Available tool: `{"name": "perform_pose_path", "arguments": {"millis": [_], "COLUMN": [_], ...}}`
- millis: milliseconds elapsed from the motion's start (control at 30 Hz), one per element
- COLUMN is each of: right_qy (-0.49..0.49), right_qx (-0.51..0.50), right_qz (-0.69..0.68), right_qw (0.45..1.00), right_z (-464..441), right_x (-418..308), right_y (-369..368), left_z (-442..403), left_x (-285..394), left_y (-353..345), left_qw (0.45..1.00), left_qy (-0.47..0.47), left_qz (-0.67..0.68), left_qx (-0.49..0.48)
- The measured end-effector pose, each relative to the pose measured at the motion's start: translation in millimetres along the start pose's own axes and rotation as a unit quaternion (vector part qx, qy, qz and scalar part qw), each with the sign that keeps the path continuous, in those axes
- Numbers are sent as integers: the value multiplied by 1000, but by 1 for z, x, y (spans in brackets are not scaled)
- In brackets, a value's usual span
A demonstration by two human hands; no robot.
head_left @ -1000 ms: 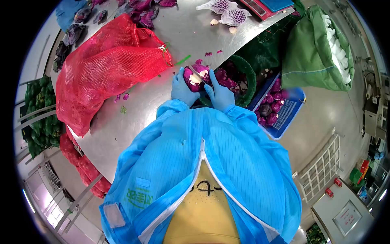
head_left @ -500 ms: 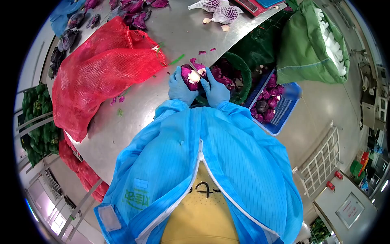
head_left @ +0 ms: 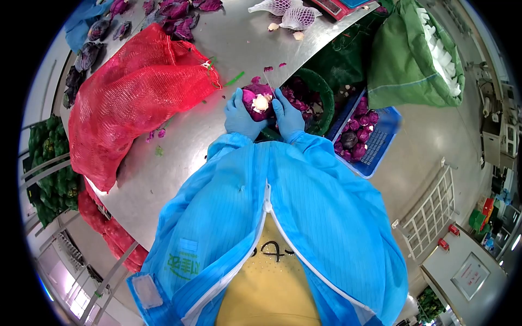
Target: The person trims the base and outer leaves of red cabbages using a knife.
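Observation:
A purple cabbage (head_left: 255, 100) with a pale cut patch facing up is held above the table's near edge. My left hand (head_left: 242, 117), in a blue glove, wraps round its left side and underside. On the cabbage's right, my gloved right hand (head_left: 289, 115) is closed round a knife (head_left: 267, 79), whose thin blade points away over the cabbage top; the handle is hidden in the fingers. Just right of the hands stands a dark green round bin (head_left: 328, 100) with purple leaves inside.
A red mesh sack (head_left: 130, 92) lies on the steel table (head_left: 163, 185). A blue crate (head_left: 380, 142) of small purple cabbages and a green sack (head_left: 405, 65) are at the right. Loose leaves (head_left: 176, 16), net-wrapped pieces (head_left: 299, 18) and a red scale (head_left: 333, 7) are at the far side.
The knife blade has moved off the pale patch towards the far right side of the cabbage. Less of the blade shows. The whole view has shifted slightly.

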State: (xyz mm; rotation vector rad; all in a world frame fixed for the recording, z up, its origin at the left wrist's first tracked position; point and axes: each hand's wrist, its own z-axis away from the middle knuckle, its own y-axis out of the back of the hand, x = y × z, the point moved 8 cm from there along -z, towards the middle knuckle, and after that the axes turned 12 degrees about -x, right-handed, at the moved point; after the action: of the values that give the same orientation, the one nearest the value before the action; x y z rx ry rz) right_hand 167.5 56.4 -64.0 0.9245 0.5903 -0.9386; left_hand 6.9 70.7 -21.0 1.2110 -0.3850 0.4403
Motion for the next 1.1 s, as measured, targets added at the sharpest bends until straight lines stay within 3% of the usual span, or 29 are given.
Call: {"name": "perform_pose_path", "arguments": {"millis": [133, 267, 333, 433, 533, 567, 633, 667, 733, 767, 800, 867, 933, 1000, 1100], "right_qy": [54, 75, 63, 223, 257, 258, 171, 92, -2, 77, 77, 59, 140, 100, 112], "right_qx": [58, 19, 17, 107, 84, 82, 154, 171, 109, 134, 134, 35, 16, -51, -57], "right_qz": [20, 123, 111, 121, 192, 192, 229, 150, 124, 106, 106, 121, 159, 211, 233], "right_qw": [997, 989, 992, 961, 943, 943, 946, 969, 986, 982, 982, 990, 977, 971, 964], "right_z": [8, 12, 0, -5, -7, -13, -31, -40, -52, -42, -30, -12, 4, 10, 8], "right_x": [-14, -46, -43, -55, -64, -61, -42, -23, 6, 4, -2, -17, -31, -35, -30], "right_y": [15, 16, 19, 22, 21, 21, 34, 50, 62, 63, 62, 43, 26, 17, 12], "left_z": [-3, -3, -3, -4, -4, -5, -2, -1, -4, -3, -4, -5, -6, -7, -7], "left_x": [-7, -3, -3, -1, -1, -1, -2, -2, -3, -4, -4, -4, -7, -7, -8], "left_y": [3, 4, 7, 6, 8, 7, 6, 9, 11, 10, 10, 8, 7, 6, 8], "left_qw": [1000, 1000, 1000, 1000, 999, 999, 999, 999, 999, 999, 999, 998, 998, 998, 998], "left_qy": [19, 18, 19, 16, 13, 3, -4, 3, 11, 8, 2, 8, 17, 1, 6], "left_qz": [15, 20, 18, 0, 23, 18, 14, 15, 19, 24, 30, 36, 40, 25, 15], "left_qx": [10, -5, -11, -17, -19, -26, -36, -41, -41, -42, -41, -47, -51, -51, -54]}}
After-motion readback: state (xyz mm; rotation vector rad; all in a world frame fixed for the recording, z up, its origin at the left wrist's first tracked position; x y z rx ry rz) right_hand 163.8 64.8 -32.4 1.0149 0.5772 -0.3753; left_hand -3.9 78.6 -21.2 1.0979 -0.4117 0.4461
